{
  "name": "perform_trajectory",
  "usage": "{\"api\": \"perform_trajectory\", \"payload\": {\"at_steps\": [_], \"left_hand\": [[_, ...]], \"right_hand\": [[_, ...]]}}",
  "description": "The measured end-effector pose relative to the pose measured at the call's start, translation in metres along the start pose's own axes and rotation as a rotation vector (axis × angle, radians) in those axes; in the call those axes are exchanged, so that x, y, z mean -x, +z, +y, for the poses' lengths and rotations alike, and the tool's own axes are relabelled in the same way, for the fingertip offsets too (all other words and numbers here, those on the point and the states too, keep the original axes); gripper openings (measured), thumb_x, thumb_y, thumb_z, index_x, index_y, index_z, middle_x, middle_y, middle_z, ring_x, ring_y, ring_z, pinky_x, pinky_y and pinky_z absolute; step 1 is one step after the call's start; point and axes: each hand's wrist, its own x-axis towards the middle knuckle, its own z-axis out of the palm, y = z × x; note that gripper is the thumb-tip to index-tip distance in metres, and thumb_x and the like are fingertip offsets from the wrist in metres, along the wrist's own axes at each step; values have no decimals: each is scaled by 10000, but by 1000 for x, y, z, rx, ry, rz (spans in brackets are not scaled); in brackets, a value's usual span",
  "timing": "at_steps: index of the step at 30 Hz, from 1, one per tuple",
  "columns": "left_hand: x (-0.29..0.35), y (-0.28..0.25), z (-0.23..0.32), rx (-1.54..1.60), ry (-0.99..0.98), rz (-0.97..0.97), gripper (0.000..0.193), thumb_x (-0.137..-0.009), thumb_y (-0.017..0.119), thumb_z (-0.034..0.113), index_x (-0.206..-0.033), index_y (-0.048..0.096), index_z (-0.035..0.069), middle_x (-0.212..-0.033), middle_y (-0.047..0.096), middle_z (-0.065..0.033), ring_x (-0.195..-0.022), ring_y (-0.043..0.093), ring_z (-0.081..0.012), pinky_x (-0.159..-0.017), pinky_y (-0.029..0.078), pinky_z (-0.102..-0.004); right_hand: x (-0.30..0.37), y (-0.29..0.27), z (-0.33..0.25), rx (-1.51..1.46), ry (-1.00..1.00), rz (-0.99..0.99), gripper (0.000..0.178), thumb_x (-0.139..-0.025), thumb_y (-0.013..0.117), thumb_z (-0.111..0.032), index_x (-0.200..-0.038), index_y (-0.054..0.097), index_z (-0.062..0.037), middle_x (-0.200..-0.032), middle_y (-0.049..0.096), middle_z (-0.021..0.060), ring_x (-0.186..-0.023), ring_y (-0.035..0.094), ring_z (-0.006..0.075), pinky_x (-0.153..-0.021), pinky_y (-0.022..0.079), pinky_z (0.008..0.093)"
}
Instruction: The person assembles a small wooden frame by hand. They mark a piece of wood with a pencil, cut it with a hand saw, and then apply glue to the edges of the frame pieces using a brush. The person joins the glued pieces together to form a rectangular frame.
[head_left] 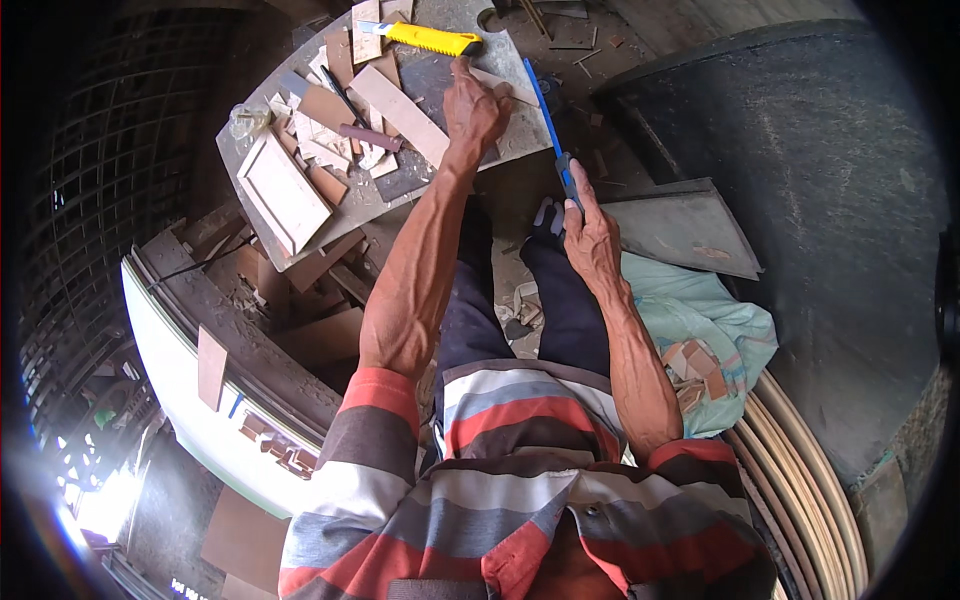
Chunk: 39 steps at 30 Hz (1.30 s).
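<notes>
My right hand [592,235] is closed around the handle of what looks like a small handsaw [543,108] with a thin blue blade. The blade points up and away, beside the right edge of the grey board [410,200] that serves as a worktop. My left hand [475,108] is closed and presses down on a thin pale wood strip [508,86] at that edge; its fingertips are partly hidden. Just beyond it lies a yellow utility knife [430,39]. A black pen-like tool [343,95] rests among wood pieces to the left.
A pale framed wood panel [283,192] and a clear plastic container [250,121] sit at the worktop's left. Greenish cloth sacking [690,310] with offcuts [692,370] lies at my right. A big dark board [790,200] leans beyond; a white-edged panel [200,390] stands at left.
</notes>
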Motion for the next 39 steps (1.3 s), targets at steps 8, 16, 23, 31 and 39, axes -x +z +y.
{"api": "perform_trajectory", "payload": {"at_steps": [8,16,23,31,39], "left_hand": [[-2,9,-1,-143,4,5,831,-715,837,321,-1272,352,-59,-892,665,-297,-874,658,-472,-785,533,-487],[-2,14,-5,-173,43,39,895,-686,861,347,-1265,333,-86,-904,667,-292,-875,662,-464,-791,539,-478],[-2,18,0,-199,-3,49,880,-697,866,381,-1256,376,-90,-968,679,-289,-931,679,-430,-813,546,-442],[-3,22,1,-134,-25,57,903,-658,892,397,-1215,390,-106,-989,675,-291,-962,673,-427,-822,541,-453],[-2,26,10,-209,-56,80,949,-630,898,446,-1208,396,-114,-979,664,-300,-929,665,-450,-813,540,-465]], "right_hand": [[1,4,5,-134,250,-94,510,-978,477,-153,-1480,390,-139,-1188,639,249,-969,649,447,-800,516,445],[0,11,27,-413,478,65,279,-1003,516,-221,-1187,552,-14,-717,556,44,-663,555,132,-618,489,307],[-8,-11,17,-431,402,-83,284,-979,516,-142,-1247,484,-54,-788,632,121,-648,628,187,-657,520,336],[-11,-5,2,76,121,-85,711,-916,417,-23,-1561,203,-230,-940,657,268,-752,647,441,-711,493,497],[-6,3,0,112,122,-95,735,-902,423,5,-1563,205,-232,-938,659,271,-797,642,452,-733,493,499]]}}
